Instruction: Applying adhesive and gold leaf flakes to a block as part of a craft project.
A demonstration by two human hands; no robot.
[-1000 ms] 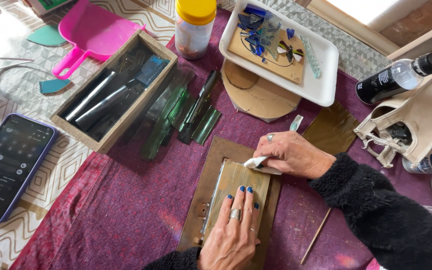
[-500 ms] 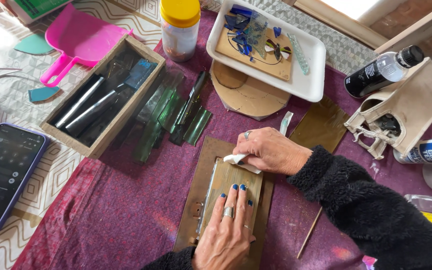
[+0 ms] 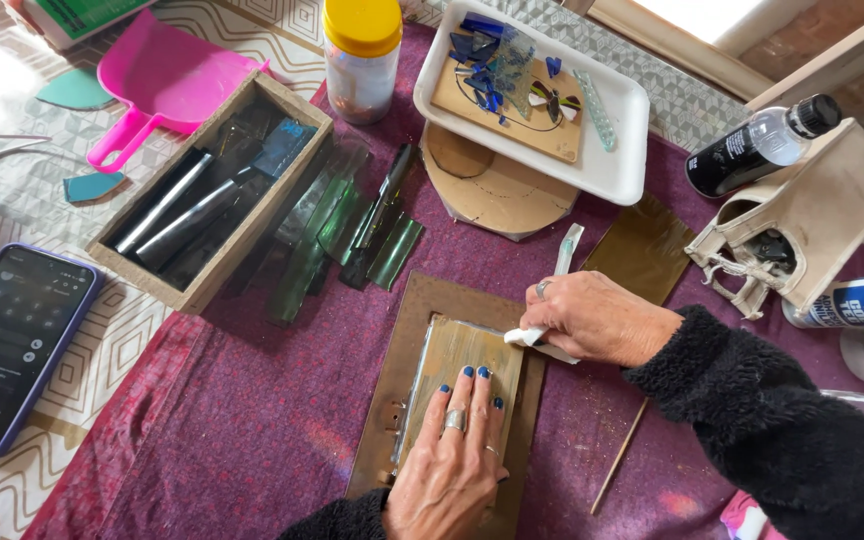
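Right hand [image 3: 602, 318] slid right, pinching white cloth [image 3: 532, 338]; left hand [image 3: 452, 450] flat on glass [image 3: 457, 360].

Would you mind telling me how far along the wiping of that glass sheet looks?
Done: the glass sheet lies flat on the brown board. In hand: the left hand presses it down while the right hand rubs a white cloth at its upper right corner. Left: the sheet looks streaky; the green glass strips lie untouched.
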